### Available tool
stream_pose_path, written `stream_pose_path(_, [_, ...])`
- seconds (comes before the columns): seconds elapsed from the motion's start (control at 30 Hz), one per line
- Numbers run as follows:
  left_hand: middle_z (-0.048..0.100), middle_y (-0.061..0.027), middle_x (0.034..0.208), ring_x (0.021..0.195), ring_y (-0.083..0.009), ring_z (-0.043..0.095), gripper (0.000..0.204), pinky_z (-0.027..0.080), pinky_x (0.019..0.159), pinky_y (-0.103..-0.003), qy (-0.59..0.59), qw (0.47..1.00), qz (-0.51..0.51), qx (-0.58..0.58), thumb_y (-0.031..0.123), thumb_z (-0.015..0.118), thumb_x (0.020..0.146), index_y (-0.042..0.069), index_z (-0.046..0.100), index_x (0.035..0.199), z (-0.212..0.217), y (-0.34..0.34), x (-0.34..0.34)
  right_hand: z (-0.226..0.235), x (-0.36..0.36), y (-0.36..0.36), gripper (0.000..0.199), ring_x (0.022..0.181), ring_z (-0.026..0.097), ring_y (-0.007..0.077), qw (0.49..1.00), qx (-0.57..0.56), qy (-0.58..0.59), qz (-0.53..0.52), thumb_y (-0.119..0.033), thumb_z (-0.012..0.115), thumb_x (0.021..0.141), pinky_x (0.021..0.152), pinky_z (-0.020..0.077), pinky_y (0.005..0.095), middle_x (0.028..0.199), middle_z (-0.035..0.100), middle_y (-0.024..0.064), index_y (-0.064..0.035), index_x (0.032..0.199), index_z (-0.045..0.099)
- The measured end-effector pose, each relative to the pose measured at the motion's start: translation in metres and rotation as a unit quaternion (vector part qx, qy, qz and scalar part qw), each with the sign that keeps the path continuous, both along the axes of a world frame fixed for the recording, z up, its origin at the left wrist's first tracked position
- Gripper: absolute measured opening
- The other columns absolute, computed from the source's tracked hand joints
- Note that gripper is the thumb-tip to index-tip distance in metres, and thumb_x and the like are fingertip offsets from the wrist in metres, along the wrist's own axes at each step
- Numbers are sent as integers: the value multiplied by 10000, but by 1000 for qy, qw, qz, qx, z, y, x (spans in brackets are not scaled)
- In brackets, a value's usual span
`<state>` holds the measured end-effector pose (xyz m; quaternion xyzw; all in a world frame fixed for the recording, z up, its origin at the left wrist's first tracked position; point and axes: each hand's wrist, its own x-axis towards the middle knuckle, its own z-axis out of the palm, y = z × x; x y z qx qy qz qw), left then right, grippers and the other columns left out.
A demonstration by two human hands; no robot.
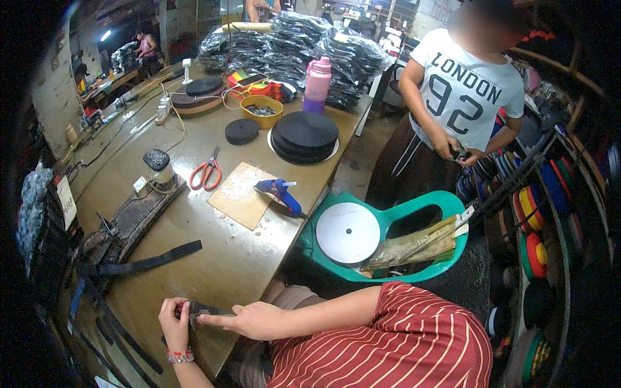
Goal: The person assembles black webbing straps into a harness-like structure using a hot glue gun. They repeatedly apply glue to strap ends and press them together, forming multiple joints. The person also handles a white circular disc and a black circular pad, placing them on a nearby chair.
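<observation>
Near the table's front edge, both my hands are together at a short dark piece of strap (212, 310). My left hand (173, 319), with a beaded bracelet at the wrist, pinches its left end between thumb and fingers. Coming in from the right, my right hand (252, 321) lies along the piece, index finger stretched toward the left fingertips and the other fingers curled under. Part of the strap is hidden by my fingers. Beyond my hands, a longer black strap (155, 258) runs from a dark wooden block with a metal fitting (132, 223).
A blue glue gun (283, 196) rests on a stained board (236, 205) beside red-handled scissors (206, 170). Black webbing rolls (304, 132) and a pink-purple bottle (317, 84) stand farther back. At right are a green chair (414, 213) and a standing person (462, 90).
</observation>
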<state>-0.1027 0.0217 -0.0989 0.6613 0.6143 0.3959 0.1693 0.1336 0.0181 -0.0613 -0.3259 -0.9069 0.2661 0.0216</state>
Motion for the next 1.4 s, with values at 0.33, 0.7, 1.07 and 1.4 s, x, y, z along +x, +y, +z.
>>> stream_pose_path(0.33, [567,-103,715,664,-207,566,150,454,622,-316,74,996,35,-41,99,698,796,-14,599,788,11,-7,-10,-3,-1,1,652,590,636,321,1000,0,15,-5,-253,451,966,500,500,411,716,546,179,-429,1482,93])
stream_pose_path(0.7, [528,-70,717,597,-162,493,164,416,572,-305,62,994,81,-33,16,727,732,-1,566,753,10,-9,-34,-11,1,1,723,651,656,356,999,21,32,-4,-158,424,931,556,535,455,734,625,198,-420,1484,38])
stream_pose_path(1.07, [581,-105,799,783,-264,572,134,464,723,-343,25,999,-9,-24,125,706,768,24,630,810,-3,-1,-23,-17,2,9,605,730,653,375,996,-74,40,1,-250,439,959,642,534,463,840,637,222,-389,1479,163])
stream_pose_path(1.4, [608,-62,820,831,-250,568,139,453,780,-366,79,996,-37,6,215,670,814,83,652,853,-20,1,-37,31,-1,13,454,952,653,335,988,2,144,-55,-100,487,943,815,502,375,1084,630,232,-152,1392,440])
